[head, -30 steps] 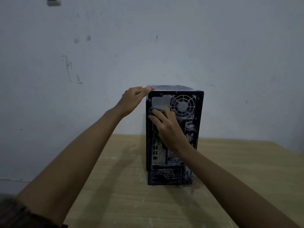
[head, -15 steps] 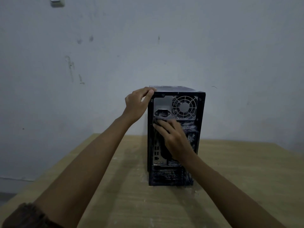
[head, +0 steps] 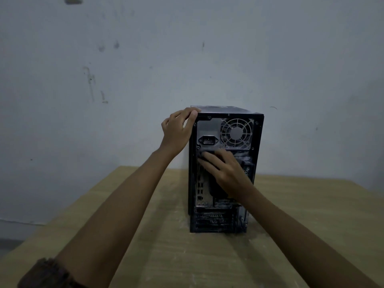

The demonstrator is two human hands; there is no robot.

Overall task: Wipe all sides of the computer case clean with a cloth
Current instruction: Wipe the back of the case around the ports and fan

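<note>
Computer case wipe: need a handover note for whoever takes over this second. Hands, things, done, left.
Left hand grips the top left rear corner of the computer case, steadying it.
Right hand presses flat on the dark cloth against the back of the case, just below the power socket.
The case stands upright on the table, back towards the camera.
Done: the back wipe is under way; pale smears show at its lower right.
Left: finish the back, then the other sides. Their state cannot be judged from this view.
</note>
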